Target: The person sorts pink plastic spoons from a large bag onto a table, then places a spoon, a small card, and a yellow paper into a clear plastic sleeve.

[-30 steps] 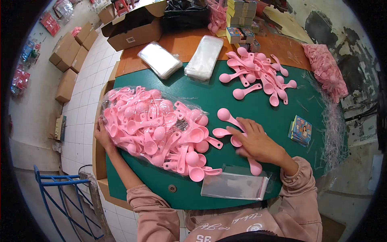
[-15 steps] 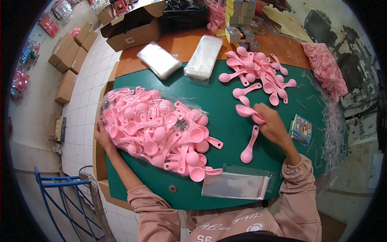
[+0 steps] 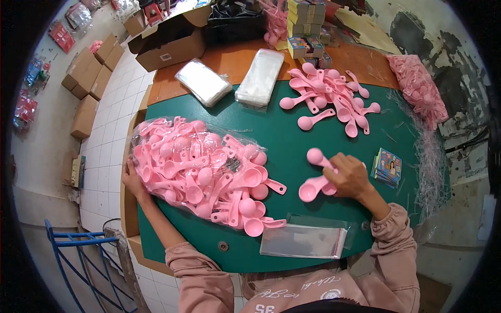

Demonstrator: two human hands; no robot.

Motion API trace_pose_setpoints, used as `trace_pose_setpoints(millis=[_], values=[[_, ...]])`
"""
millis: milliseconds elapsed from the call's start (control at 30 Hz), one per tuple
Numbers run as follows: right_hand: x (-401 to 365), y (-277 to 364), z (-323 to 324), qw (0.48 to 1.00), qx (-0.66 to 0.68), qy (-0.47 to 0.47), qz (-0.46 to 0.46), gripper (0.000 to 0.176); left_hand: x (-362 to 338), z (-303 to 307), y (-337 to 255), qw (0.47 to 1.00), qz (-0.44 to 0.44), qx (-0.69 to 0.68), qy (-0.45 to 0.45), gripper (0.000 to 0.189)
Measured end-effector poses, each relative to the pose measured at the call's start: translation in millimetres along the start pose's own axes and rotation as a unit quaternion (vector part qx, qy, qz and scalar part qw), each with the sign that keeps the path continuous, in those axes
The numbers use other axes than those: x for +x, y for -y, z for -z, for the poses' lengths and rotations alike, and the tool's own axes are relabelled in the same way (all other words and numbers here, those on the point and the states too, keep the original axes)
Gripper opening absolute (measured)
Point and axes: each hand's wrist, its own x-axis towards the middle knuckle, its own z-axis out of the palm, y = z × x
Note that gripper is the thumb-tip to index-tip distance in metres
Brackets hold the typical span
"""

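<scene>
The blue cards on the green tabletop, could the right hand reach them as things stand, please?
Probably yes: the blue cards lie close beside the right hand with nothing between, though it is busy with pink spoons.

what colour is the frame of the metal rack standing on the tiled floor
The metal rack is blue; it shows best in the head view, at the lower left.

Passage: between spoon bag (image 3: 195, 169) and spoon pile (image 3: 339, 94) | Obstacles: card stack (image 3: 387, 168) right, plastic sleeves (image 3: 300, 241) front
</scene>
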Motion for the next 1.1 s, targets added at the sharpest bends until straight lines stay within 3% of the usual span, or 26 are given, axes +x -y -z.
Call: trace_pose_setpoints(millis=[67, 133, 200, 233, 300, 367, 400, 433, 500, 567, 600, 667, 833, 933, 1100], values=[[9.3, -9.3, 1.0, 0.988, -0.034, -0.071, -0.129, 0.02, -0.6, -1.1, -3.5, 1.0, 0.005, 0.006, -0.003, 0.027], [29.2, -27.6, 8.4, 0.958, -0.03, -0.114, -0.261, 0.029, -2.9, -2.3, -6.4, 1.0, 0.0, 0.007, -0.004, 0.026], [43.9, -65.4, 11.2, 0.928, -0.058, -0.068, -0.361, 0.036, -4.6, -3.3, -8.0, 1.0, 0.007, -0.007, 0.001, 0.026], [49.4, -70.6, 13.9, 0.928, -0.059, -0.07, -0.361, 0.036, -4.0, -3.5, -9.1, 1.0, 0.013, -0.021, 0.002, 0.026], [62.0, -73.2, 19.1, 0.906, -0.228, -0.147, -0.324, 0.037, -0.8, -4.4, -2.0, 1.0, 0.004, -0.026, -0.001, 0.026], [69.6, -54.4, 16.3, 0.923, -0.177, -0.127, -0.317, 0.038, 0.5, -2.3, 0.2, 1.0, -0.003, -0.029, -0.007, 0.026], [71.2, -38.6, 20.3, 0.97, -0.005, -0.046, -0.238, 0.038, -0.9, -2.8, -1.9, 1.0, -0.002, -0.02, -0.003, 0.027], [73.0, -20.0, 24.2, 0.974, 0.168, 0.039, -0.148, 0.038, -2.4, -2.9, -4.0, 1.0, 0.001, -0.009, 0.001, 0.027], [90.4, 22.3, 15.8, 0.918, 0.379, 0.113, 0.035, 0.041, -1.5, -2.8, -1.3, 1.0, 0.001, -0.006, -0.005, 0.027], [99.6, 59.6, -2.0, 0.951, 0.292, 0.017, 0.097, 0.046, -0.8, -3.2, -1.3, 1.0, 0.002, -0.005, -0.008, 0.027], [103.1, 66.3, -8.8, 0.951, 0.294, 0.018, 0.097, 0.046, -0.9, -2.8, -2.8, 1.0, 0.016, 0.002, -0.006, 0.028], [108.0, 73.9, -21.6, 0.976, 0.166, 0.012, 0.139, 0.047, -1.9, -2.1, -2.8, 1.0, 0.03, 0.008, -0.004, 0.028], [92.3, 65.3, -29.9, 0.967, 0.216, 0.024, 0.131, 0.045, -1.2, -2.7, -1.6, 1.0, -0.012, 0.019, -0.004, 0.027], [63.2, 40.3, -20.6, 0.967, 0.226, 0.075, 0.092, 0.051, -6.4, -4.7, -14.0, 1.0, 0.007, 0.012, 0.0, 0.027], [25.7, 13.4, 4.6, 0.96, 0.262, 0.071, -0.061, 0.048, -5.5, -4.2, -11.6, 1.0, 0.017, -0.008, 0.0, 0.026]])
